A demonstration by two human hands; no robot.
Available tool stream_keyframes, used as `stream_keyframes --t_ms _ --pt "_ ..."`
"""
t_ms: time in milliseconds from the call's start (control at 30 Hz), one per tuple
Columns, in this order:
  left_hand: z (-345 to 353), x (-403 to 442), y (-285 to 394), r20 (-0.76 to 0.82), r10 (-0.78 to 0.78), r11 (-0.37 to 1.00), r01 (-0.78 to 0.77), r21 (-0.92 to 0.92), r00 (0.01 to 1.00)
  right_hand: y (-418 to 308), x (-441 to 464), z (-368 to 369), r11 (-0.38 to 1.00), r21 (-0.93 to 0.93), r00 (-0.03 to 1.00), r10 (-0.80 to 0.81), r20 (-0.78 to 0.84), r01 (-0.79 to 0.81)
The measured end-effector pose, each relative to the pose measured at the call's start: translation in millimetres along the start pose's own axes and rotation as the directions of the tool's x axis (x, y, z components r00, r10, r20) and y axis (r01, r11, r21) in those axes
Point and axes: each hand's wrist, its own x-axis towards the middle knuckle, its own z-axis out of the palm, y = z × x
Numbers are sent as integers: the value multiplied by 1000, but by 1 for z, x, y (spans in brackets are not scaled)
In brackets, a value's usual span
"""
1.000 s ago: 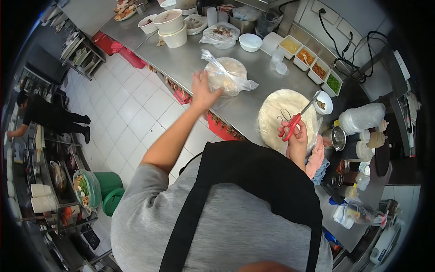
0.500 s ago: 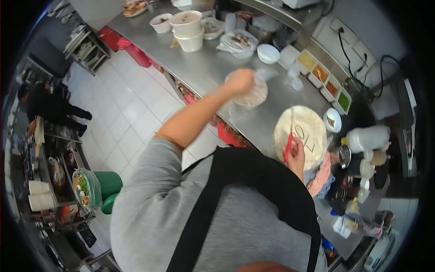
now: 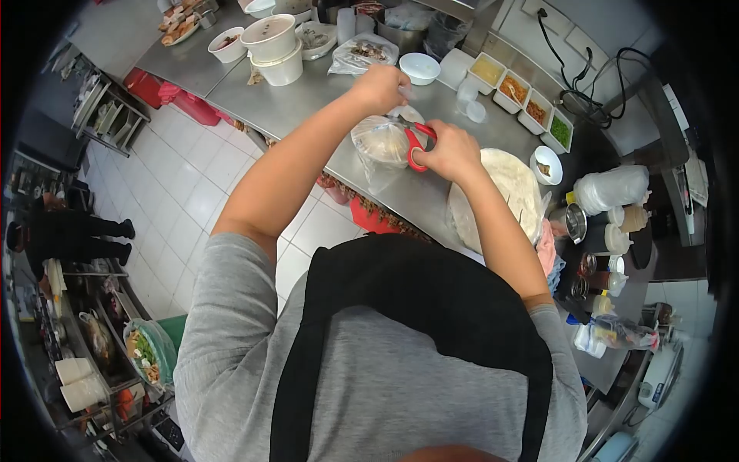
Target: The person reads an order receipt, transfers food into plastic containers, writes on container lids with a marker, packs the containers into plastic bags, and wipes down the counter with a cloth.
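Red-handled metal scissors (image 3: 411,140) held in right grip (image 3: 454,150), clear plastic bag (image 3: 380,143) in left grip (image 3: 381,87); couldn't read dark marks (image 3: 519,211) on round cream-coloured disc (image 3: 505,165).

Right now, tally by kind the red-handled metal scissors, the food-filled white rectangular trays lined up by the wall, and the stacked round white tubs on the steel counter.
Red-handled metal scissors: 1
Food-filled white rectangular trays: 4
Stacked round white tubs: 2
Total: 7
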Motion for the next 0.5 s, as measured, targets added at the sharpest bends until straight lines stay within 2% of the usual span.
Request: stream_keyframes --t_ms 67,167,200,233,267,300,367,400,467,500 --pt "8 -1 -2 -49 97 995 -97 7 994 -2 3 -6 1000 6 999 -16 32 16" --pt "10 6 -2 -167 42 985 -69 -159 985 5 12 -3 998 51 999 -35 35 33" --pt "0 8 2 -280 161 981 -184 -58 946 11 13 1 997 74 999 -28 33 26" --pt "-15 9 9 -367 286 955 -294 34 885 18 11 0 994 103 998 -25 -61 32" --pt "-29 9 12 -325 186 944 -261 -203 927 29 5 -6 992 128 989 5 -146 14" --pt "-50 1 26 -363 256 934 -326 -144 896 45 -6 -19 970 244 987 53 -150 -15" --pt "-64 -16 38 -373 122 825 -303 -477 920 67 -49 -58 903 417 969 189 -160 -107" --pt "-69 -36 41 -393 306 861 -428 -274 867 77 -79 -77 870 469 951 260 -168 -155" --pt "-45 -76 33 -302 343 714 -456 -531 889 99 -138 -95 747 647 916 354 -189 -155" --pt "-29 -101 39 -213 315 758 -381 -530 925 109 -167 -97 720 665 877 434 -208 -199"
